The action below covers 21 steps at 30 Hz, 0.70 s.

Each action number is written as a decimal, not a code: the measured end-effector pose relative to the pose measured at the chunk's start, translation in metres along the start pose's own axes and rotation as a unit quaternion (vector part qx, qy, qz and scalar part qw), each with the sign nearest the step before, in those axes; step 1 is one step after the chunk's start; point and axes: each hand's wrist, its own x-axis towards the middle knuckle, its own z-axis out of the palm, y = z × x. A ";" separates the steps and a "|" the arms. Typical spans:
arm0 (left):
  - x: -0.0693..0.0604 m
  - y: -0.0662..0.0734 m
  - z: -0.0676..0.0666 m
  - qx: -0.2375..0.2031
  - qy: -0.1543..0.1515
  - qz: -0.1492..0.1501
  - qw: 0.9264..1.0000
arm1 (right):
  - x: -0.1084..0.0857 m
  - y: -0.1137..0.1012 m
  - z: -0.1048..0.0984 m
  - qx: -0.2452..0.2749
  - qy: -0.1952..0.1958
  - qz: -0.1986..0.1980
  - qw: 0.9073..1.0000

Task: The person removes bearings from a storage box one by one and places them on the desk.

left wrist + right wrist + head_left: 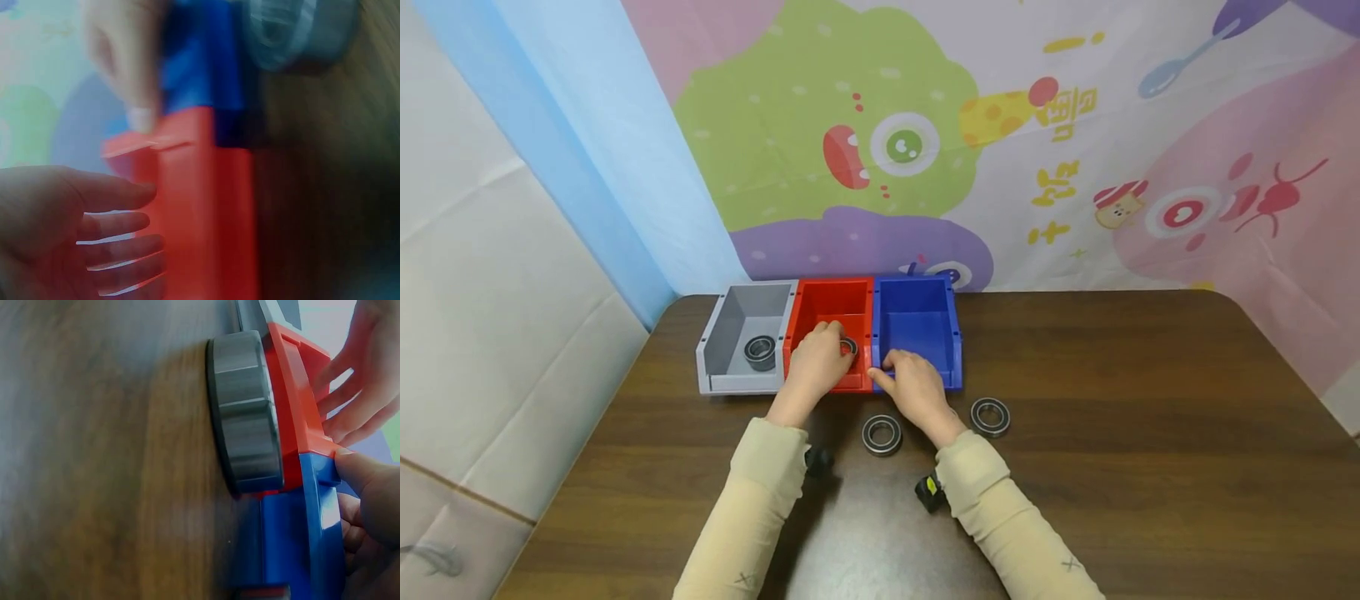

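My left hand (820,360) reaches into the red bin (853,383); its fingers are loosely extended behind the bin's low front wall in the left wrist view. Beside those fingers a ball bearing (849,347) partly shows inside the bin. My right hand (916,387) grips the front of the blue bin (917,333), its thumb on the corner where the red and blue bins meet and its other fingers behind the front wall. Another bearing (760,353) lies in the grey bin (718,382). On the table, one bearing (247,412) lies before the red bin.
Three bins stand side by side at the back edge of the wooden table (1112,442), against a printed cloth (1037,250). A further bearing (990,417) lies right of my right hand. Black wrist devices show at both cuffs, the right one (929,492) with a yellow-green mark.
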 end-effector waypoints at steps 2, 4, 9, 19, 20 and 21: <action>0.007 -0.002 0.008 0.006 -0.018 -0.014 1.000 | 0.000 0.000 0.000 -0.002 0.001 -0.002 1.000; 0.011 -0.004 0.015 0.006 -0.032 -0.025 0.999 | 0.001 0.000 0.000 -0.003 0.000 -0.001 1.000; 0.014 -0.005 0.024 -0.001 -0.039 -0.047 0.998 | 0.000 -0.001 -0.001 -0.003 -0.004 -0.001 1.000; 0.022 -0.005 0.032 -0.008 -0.065 -0.063 0.996 | 0.000 -0.001 -0.001 0.004 0.003 -0.008 1.000; 0.023 -0.005 0.032 -0.007 -0.069 -0.065 0.996 | 0.000 -0.001 -0.001 0.000 0.003 -0.007 1.000; 0.024 -0.005 0.032 -0.006 -0.071 -0.065 0.995 | 0.000 0.000 0.000 -0.002 0.003 -0.006 1.000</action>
